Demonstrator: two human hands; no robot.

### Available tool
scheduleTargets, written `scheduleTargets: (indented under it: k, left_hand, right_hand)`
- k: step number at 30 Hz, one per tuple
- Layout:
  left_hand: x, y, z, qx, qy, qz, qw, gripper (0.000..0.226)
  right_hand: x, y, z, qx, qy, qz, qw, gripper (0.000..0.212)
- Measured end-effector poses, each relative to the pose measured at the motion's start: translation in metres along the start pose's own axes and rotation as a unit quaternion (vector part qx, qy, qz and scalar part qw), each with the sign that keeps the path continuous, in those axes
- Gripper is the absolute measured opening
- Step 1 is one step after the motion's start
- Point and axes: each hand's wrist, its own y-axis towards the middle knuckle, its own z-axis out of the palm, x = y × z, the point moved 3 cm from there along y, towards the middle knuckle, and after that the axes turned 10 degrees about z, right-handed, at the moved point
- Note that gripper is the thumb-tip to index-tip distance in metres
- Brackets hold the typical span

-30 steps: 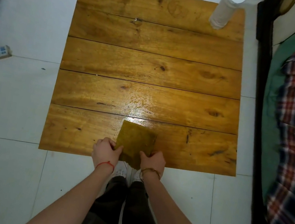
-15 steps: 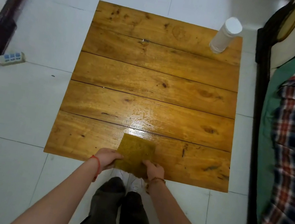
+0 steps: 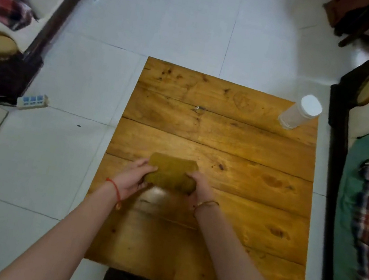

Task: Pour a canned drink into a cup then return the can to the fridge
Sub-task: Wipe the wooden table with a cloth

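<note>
Since 0.5 s ago the cloth (image 3: 171, 173) has come up off the near edge of the table (image 3: 238, 149), so now I've got it bunched over the middle boards, roughly centre of the frame. My left hand (image 3: 134, 176) is curled round its left end and my right hand (image 3: 197, 186) is curled round the right end, both clamped on it, fingers partly tucked under so I can't see all of them.

It's a mustard-coloured rag, soft and floppy, weighs next to nothing I'd guess, and it'll just fold wherever I squeeze. Holding it by the 2 ends like this seems the sane way to keep it spread.

Only other thing on the table is the white cup (image 3: 300, 112), standing at the upper right corner of the tabletop, well apart from my hands. It looks like light plastic, so probably easy to knock over. No can or fridge anywhere in view, so pouring hasn't started as far as I can judge.

No brand or writing I can read on anything.
</note>
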Motion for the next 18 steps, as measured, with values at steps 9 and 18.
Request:
scheduleTargets:
  k: [9, 18]
  left_hand:
    - [-0.157, 0.147, -0.067, -0.027, 0.092, 0.122, 0.988, 0.058]
    - [-0.204, 0.254, -0.091, -0.032, 0.169, 0.172, 0.97, 0.051]
  right_hand:
    - [0.165, 0.061, 0.142, 0.059, -0.025, -0.1, 0.993, 0.05]
    - [0.234, 0.155, 0.198, -0.004, -0.114, -0.132, 0.985, 0.07]
